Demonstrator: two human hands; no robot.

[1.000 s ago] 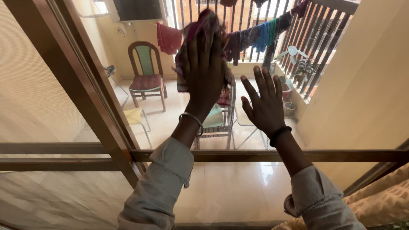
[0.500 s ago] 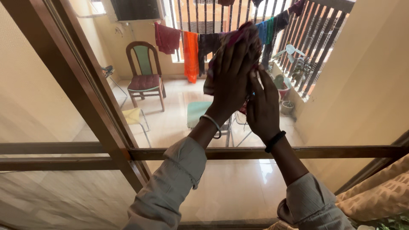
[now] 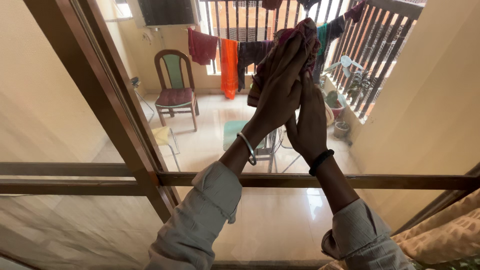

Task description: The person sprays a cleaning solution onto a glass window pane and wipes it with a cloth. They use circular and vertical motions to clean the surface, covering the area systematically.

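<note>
Left hand [image 3: 280, 95] presses a bunched dark-red cloth [image 3: 300, 37] flat against the window glass [image 3: 400, 100], palm spread over it. Cloth bulges above the fingertips, long axis roughly up-down. Right hand [image 3: 307, 125] flat beside it, touching, holding nothing.

A wooden chair with a green back and maroon seat [image 3: 173, 95] is standing on the glossy cream-tiled balcony floor [image 3: 210, 140]. An orange cloth [image 3: 229, 67] and a red garment [image 3: 202, 46] are hanging beside it before dark railing bars [image 3: 370, 55]. A brown wooden window frame [image 3: 115, 115] is crossing the view, and potted plants [image 3: 345, 117] are sitting near the railing.
</note>
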